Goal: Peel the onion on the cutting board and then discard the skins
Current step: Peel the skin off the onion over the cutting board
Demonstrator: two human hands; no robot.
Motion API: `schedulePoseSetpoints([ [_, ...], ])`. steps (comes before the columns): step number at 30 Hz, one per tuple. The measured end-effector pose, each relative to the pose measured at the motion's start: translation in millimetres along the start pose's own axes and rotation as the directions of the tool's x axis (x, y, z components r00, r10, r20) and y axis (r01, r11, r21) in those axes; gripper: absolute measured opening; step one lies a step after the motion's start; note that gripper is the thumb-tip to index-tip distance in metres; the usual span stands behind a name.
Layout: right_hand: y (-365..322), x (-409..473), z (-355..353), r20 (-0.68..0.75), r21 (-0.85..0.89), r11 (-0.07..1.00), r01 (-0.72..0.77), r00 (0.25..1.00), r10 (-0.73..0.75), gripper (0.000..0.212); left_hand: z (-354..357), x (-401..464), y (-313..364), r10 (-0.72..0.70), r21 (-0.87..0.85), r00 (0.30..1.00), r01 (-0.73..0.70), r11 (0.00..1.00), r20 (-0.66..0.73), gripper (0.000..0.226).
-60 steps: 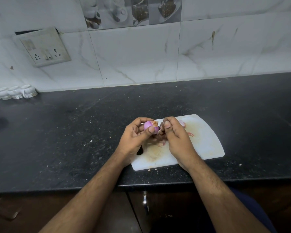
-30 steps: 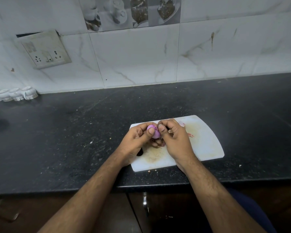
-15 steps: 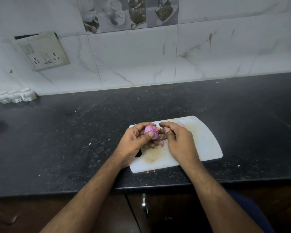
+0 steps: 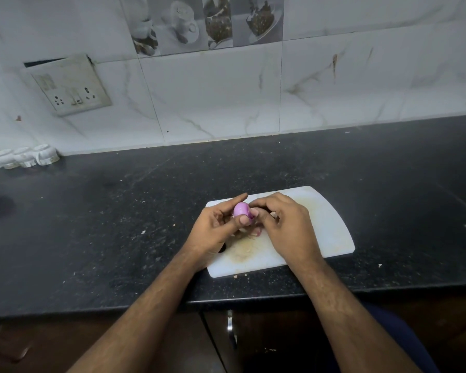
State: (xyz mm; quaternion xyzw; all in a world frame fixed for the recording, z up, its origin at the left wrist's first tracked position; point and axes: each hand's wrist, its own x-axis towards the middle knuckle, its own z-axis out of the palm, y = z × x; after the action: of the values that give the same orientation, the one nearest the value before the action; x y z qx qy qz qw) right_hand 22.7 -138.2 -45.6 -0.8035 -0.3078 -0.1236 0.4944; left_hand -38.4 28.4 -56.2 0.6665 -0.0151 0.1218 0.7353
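I'm in a home kitchen: black stone worktop (image 4: 119,211), marble wall tiles (image 4: 213,98), socket plate (image 4: 70,86), cutting board (image 4: 328,227).

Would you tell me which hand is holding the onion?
The left hand: its thumb and fingers grip the onion, while the right hand picks at the skin.

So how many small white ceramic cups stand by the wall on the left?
3 fully visible small white ceramic cups, side by side against the wall; a fourth is cut off at the left edge.

Bare forearms; perhaps dark blue trousers (image 4: 404,335).
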Motion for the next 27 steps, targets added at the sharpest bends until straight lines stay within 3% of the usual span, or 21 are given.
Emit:
schedulePoseSetpoints([
  [6, 4.0, 1.6, -5.6, 0.079, -0.18, 0.982, 0.052, 0.996, -0.038, 0.014, 1.1, 0.8, -1.1, 0.029, 0.114, 0.999, -0.025, 0.993, -0.031, 0.034],
  [12, -2.2, -1.6, -10.1, 0.136, -0.49, 0.853, 0.181, 0.982, -0.131, 0.022, -2.1, 1.1, -2.0, -0.024, 0.206, 0.999, 0.032, 0.978, -0.04, 0.036],
  [16, 1.9, -2.3, -8.4, 0.113, -0.447, 0.876, 0.182, 0.983, -0.147, 0.018, -4.3, 2.0, -4.1, -0.041, 0.23, 0.999, 0.048, 0.972, -0.036, 0.045],
  [23, 0.8, -3.2, -2.6, 0.106, -0.374, 0.918, 0.132, 0.989, -0.099, 0.031, -6.7, 5.0, -8.6, -0.041, 0.14, 0.998, 0.046, 0.989, -0.038, 0.033],
  [27, 2.5, -2.3, -3.3, 0.108, -0.379, 0.916, 0.133, 0.989, -0.099, 0.026, -8.4, 6.1, -9.5, -0.042, 0.176, 0.997, 0.051, 0.983, -0.057, 0.04],
])
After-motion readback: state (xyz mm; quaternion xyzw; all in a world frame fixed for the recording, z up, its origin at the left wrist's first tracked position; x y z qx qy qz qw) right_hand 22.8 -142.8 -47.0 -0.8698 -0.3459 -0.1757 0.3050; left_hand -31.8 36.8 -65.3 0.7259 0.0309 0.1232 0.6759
